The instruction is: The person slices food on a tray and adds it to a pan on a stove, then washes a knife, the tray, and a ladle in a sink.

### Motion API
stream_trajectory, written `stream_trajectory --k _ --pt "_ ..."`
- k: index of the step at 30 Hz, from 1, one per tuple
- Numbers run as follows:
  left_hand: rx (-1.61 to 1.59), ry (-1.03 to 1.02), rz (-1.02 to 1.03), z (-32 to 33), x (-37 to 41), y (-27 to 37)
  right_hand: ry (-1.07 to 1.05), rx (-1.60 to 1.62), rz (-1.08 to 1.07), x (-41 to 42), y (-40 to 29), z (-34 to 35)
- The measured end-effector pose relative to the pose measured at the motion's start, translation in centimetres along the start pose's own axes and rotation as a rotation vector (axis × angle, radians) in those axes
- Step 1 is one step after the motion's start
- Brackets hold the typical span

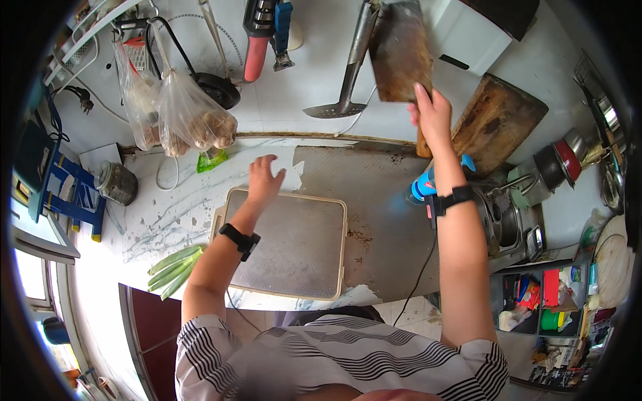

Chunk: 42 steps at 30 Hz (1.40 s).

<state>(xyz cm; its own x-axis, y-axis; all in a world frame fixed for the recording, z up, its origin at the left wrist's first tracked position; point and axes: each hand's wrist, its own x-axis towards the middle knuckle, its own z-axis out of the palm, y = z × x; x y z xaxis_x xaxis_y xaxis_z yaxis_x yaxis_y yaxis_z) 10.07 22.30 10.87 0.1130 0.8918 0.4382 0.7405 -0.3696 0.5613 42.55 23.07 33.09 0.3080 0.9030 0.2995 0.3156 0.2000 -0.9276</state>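
Up by the wall, my right hand (432, 118) is closed around the wooden handle (424, 145) of a cleaver. The cleaver's broad, stained blade (400, 55) points away from me, and its top end reaches the edge of the view. My left hand (264, 175), thumb apart from the fingers and nothing in it, hovers over the far left corner of a grey cutting board (288, 245) with a beige rim. Green scallion stalks (175, 268) lie left of the board, partly hidden by my left forearm.
A slotted turner (343, 85) and a knife sharpener (258, 45) hang on the wall beside bags of garlic (200, 120). A blue spray bottle (421, 188) stands behind my right forearm. A wooden chopping board (496, 120) leans near the sink (506, 228). A glass jar (116, 183) is at left.
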Motion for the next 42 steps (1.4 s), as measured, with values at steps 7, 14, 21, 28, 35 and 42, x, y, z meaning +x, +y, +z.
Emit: stream_trajectory --k 7,14,21,28,35,42 --pt "-0.109 -0.100 0.086 0.4 -2.0 5.3 -0.139 0.085 -0.007 2.9 -2.9 2.9" --pt "-0.068 -0.165 0.029 -1.1 -5.5 4.0 -0.260 0.147 0.100 4.3 -2.8 2.8" --pt "0.039 -0.155 -0.024 -4.3 -10.2 1.7 -0.207 0.170 0.085 4.3 -0.3 4.3" --pt "0.387 0.019 -0.290 -7.9 -18.2 -8.6 0.230 -0.250 -0.309 -1.4 9.2 5.3" --pt "0.224 -0.181 -0.632 -8.5 -22.1 -13.3 -0.127 -0.714 0.122 -24.1 25.5 3.6" --pt "0.378 -0.283 -0.569 -9.2 -21.6 -13.4 -0.520 -0.338 0.673 -30.9 22.0 5.0"
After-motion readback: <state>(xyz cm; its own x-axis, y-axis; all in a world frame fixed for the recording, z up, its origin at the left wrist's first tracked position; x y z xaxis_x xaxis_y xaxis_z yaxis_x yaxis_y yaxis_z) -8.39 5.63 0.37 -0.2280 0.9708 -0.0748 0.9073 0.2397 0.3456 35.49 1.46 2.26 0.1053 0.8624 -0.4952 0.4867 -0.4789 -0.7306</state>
